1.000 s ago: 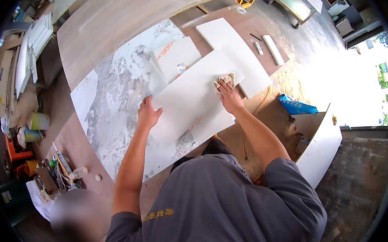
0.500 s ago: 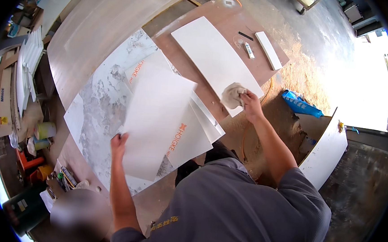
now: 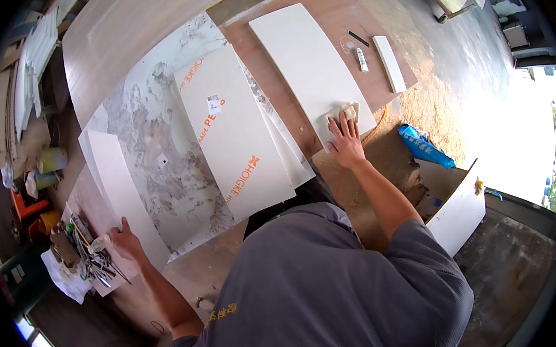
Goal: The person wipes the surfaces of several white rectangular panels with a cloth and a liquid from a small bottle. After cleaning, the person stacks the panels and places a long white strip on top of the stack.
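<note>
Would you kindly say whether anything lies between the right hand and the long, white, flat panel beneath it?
Yes, a crumpled beige cloth lies partly under the right hand, on the white panel at its near end.

Under the right hand (image 3: 346, 141), the cloth (image 3: 352, 111) is cream with duller beige creases; the board (image 3: 304, 56) beneath it is plain white. Beyond that hand, the strip (image 3: 389, 64) is white, the stick (image 3: 359, 38) black, the tube (image 3: 362, 59) mostly white, all against the pinkish brown table (image 3: 325, 12). Between the hands, the printed panel (image 3: 230, 115) is white with orange lettering, and the sheet (image 3: 150, 110) below is mottled — grey smears over white, like marble. At the left hand (image 3: 127, 240), the panel (image 3: 125, 192) is unmarked white. Right of the right hand, the bag (image 3: 424, 145) is bright blue with pale print — the sawdust (image 3: 439, 123) tan.
</note>
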A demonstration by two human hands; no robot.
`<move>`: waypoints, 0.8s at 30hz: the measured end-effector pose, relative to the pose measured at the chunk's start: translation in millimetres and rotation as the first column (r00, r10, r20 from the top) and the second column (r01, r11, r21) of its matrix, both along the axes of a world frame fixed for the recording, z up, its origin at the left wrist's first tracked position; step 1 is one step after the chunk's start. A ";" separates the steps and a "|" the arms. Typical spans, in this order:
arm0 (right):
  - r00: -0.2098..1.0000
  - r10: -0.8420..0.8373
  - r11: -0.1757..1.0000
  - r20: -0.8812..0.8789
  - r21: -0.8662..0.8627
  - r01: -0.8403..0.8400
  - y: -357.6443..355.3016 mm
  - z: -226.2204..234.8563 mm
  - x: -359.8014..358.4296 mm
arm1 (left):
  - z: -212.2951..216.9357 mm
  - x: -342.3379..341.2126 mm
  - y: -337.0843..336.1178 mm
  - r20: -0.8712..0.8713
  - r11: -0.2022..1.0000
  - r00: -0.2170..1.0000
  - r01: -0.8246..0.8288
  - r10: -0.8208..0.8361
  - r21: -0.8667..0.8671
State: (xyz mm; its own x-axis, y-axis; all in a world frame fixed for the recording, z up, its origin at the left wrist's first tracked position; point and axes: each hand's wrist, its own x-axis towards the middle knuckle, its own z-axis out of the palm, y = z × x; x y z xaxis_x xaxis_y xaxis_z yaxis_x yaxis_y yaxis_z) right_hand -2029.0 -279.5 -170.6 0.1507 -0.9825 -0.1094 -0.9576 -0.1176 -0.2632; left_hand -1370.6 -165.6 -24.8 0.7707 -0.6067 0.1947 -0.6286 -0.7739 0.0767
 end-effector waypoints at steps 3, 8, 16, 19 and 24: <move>0.983 0.144 0.989 -0.110 0.056 -0.139 -27.1 0.9 -4.2 | -10.0 -40.0 -9.1 -0.126 1.000 0.992 -0.015 0.017 0.020; 0.926 0.340 0.929 -0.166 -0.091 -0.357 -171.0 -17.6 1.9 | -55.7 -104.2 -30.4 -0.132 0.990 0.984 0.128 -0.119 0.058; 0.657 0.754 0.655 -0.027 0.121 -0.746 -126.2 -17.2 -15.1 | -54.9 -350.8 -48.8 -0.830 0.931 0.433 0.070 -0.353 -0.359; 0.481 0.848 0.416 0.222 0.281 -0.865 -100.3 28.5 -28.8 | -81.7 -448.5 -36.1 -0.950 0.998 -0.308 -0.043 -0.053 -0.042; 0.641 0.743 0.638 -0.191 -0.086 -0.765 -302.3 -18.6 65.6 | -131.5 -514.2 -45.0 -0.838 0.959 -0.510 -0.082 0.194 0.272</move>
State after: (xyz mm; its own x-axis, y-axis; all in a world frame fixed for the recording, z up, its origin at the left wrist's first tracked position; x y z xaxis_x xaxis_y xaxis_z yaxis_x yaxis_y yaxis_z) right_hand -1963.4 -581.9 -189.1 0.8423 -0.5366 -0.0516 -0.5390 -0.8399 -0.0640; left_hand -1884.8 -210.6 -156.3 -0.1769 -0.3918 -0.9029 0.4498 -0.8481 0.2799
